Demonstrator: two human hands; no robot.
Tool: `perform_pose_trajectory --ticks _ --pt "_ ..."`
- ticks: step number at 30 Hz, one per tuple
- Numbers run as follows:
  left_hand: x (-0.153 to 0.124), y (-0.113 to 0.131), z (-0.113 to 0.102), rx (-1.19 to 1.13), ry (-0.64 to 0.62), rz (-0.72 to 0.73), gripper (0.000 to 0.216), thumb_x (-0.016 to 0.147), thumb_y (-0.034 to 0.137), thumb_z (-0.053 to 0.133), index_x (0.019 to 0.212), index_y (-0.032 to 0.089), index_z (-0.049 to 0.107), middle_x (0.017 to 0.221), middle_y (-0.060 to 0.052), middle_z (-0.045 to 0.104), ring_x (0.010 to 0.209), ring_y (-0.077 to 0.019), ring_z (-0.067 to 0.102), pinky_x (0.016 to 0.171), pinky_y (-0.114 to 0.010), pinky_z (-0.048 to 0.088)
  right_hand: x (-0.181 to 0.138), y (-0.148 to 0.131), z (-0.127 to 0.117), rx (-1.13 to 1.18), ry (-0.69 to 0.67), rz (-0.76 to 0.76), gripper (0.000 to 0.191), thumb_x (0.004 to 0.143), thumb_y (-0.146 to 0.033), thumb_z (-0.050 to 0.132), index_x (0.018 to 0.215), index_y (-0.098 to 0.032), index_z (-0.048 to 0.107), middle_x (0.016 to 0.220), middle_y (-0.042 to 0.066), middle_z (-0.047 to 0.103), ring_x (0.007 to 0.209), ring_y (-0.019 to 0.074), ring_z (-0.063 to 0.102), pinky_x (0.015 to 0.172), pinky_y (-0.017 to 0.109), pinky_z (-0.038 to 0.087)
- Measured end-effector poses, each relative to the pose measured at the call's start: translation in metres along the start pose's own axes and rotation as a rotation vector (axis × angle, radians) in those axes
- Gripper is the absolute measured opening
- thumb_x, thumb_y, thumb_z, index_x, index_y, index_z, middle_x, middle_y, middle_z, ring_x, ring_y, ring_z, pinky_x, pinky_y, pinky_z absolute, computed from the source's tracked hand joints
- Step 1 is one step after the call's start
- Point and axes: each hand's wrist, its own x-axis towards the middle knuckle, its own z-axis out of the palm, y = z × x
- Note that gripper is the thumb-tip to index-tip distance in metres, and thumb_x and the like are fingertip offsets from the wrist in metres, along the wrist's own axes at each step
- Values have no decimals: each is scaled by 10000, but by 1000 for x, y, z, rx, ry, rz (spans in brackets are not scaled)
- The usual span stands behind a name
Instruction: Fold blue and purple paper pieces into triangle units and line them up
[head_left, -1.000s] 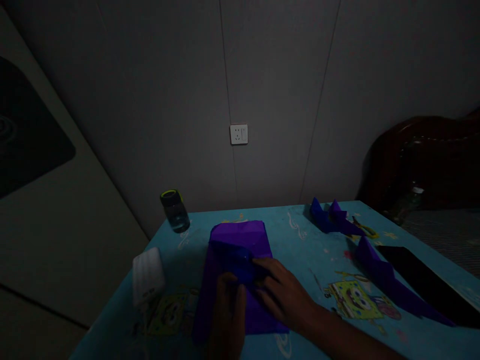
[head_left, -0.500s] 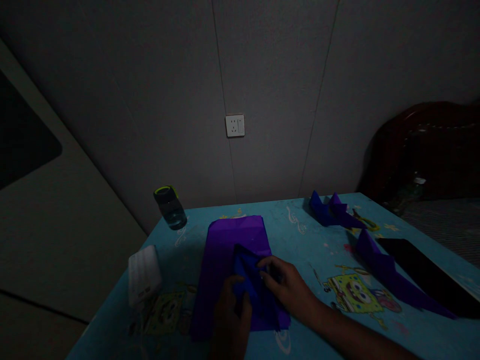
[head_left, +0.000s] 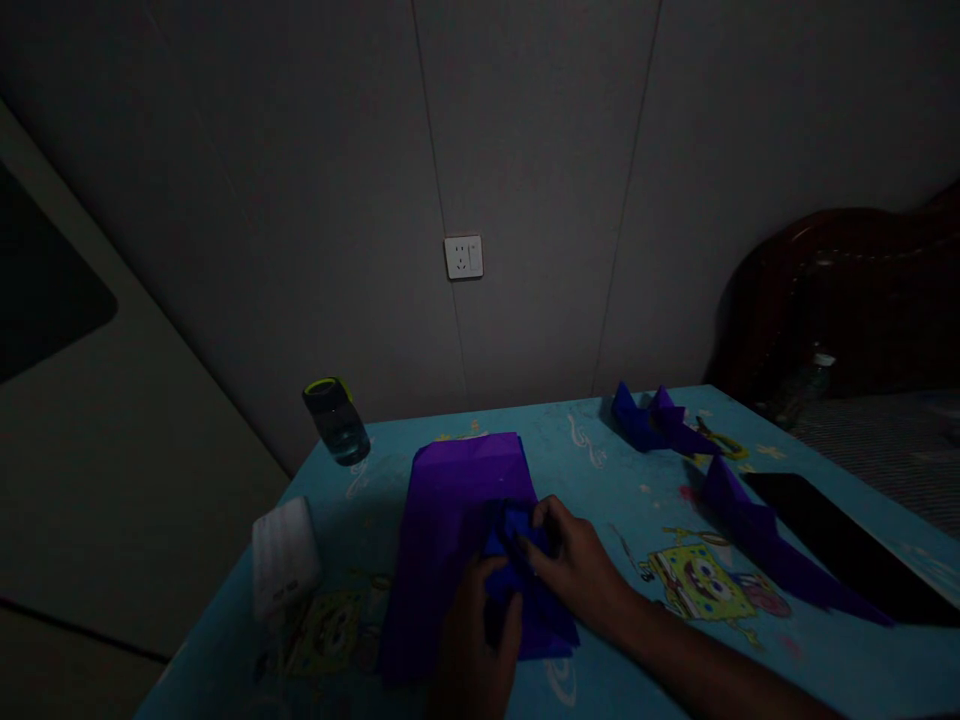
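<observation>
A stack of purple paper sheets (head_left: 450, 500) lies on the light-blue cartoon tablecloth (head_left: 622, 500). On top of it sits a darker blue-purple sheet (head_left: 517, 590), partly folded and lifted. My left hand (head_left: 472, 640) pinches its near left edge with curled fingers. My right hand (head_left: 577, 570) grips the raised fold at the sheet's far end, fingers closed on the paper. The light is dim and the fingertips are hard to make out.
Folded purple paper shapes lie at the back right (head_left: 652, 420) and along the right (head_left: 772, 555) beside a black phone (head_left: 840, 550). A glass jar with a yellow-green lid (head_left: 335, 420) stands at the back left, a white power bank (head_left: 283, 555) at the left edge. A dark wooden headboard (head_left: 840, 300) is at the right.
The hands went from pressing flat on the paper to lifting and folding the dark sheet; the right hand has drawn the fold up and closed on it.
</observation>
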Motion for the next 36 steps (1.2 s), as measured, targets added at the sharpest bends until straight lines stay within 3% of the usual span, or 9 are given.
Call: perform_pose_trajectory --ticks 10,16,19,23,26,29,32,36 --pt "5 -1 1 -193 98 -242 424 797 415 605 1136 160 613 1003 -136 722 877 -247 707 780 -372 582 -5 -2 -12 -52 -89 -142 222 939 -346 442 1058 -184 538 587 -63 469 493 111 426 501 238 314" --pt "9 -7 -6 -231 166 -279 427 776 407 619 1131 171 603 1072 -124 699 882 -235 699 784 -363 570 -3 -2 -18 83 -86 -102 341 964 -343 354 1148 -157 573 542 -72 381 477 114 382 483 232 304" --pt "10 -9 -9 -230 162 -292 417 771 405 621 1115 170 607 1052 -120 700 895 -242 693 768 -361 565 -1 -3 -20 143 -97 -84 369 945 -313 363 1186 -159 596 603 -38 493 542 133 463 549 245 383" --pt "15 -3 -13 -272 190 -349 414 760 426 608 1086 171 603 1024 -112 709 930 -259 688 788 -376 555 2 -7 -23 273 -216 -88 354 899 -241 363 1029 -159 682 738 1 608 693 163 547 726 290 452" --pt "24 4 -18 -248 148 -382 459 739 461 615 1093 170 589 1032 -114 714 942 -268 689 824 -390 541 1 -11 -25 277 -311 -77 330 874 -226 361 836 -145 678 708 -8 585 658 149 519 644 257 428" --pt "34 9 -23 -96 71 -398 453 743 492 611 1063 172 594 988 -114 718 913 -280 687 821 -405 522 -1 -13 -26 182 -332 -101 273 846 -209 358 715 -149 590 609 -39 468 555 111 429 534 220 347" --pt "42 8 -29 95 8 -353 330 790 479 564 942 188 606 920 -106 714 858 -275 682 797 -396 496 -4 -14 -27 93 -347 -164 199 820 -177 356 664 -178 479 555 -66 350 491 86 358 488 209 282" --pt "45 8 -34 231 -76 -333 187 832 396 527 815 216 579 814 -77 713 754 -242 681 683 -331 463 -6 -15 -27 61 -384 -240 183 829 -156 365 655 -198 401 548 -77 304 470 73 338 486 203 270"
